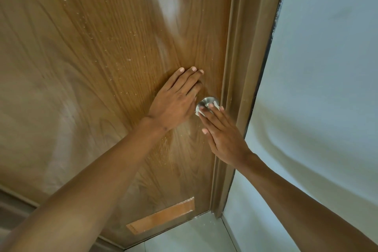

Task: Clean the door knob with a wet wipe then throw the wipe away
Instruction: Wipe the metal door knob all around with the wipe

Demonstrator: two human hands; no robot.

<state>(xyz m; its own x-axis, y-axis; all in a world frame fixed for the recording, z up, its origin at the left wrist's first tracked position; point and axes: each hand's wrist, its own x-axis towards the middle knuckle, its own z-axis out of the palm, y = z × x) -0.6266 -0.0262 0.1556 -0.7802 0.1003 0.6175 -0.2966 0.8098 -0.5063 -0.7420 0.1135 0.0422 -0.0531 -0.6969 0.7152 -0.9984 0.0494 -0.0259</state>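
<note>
A round silver door knob (208, 101) sits on the brown wooden door (102, 57), close to the door's right edge. My left hand (176, 98) lies flat on the door, fingers together, just left of the knob and holding nothing. My right hand (223, 133) reaches up from below, and its fingertips press a small white wet wipe (199, 111) against the knob's lower face. Most of the wipe is hidden under those fingers, as is the knob's lower half.
A brown door frame (239, 88) runs along the door's right side, with a pale wall (317, 88) beyond it. Light floor tiles (194, 237) show at the bottom. An orange-brown patch (161, 218) is stuck low on the door.
</note>
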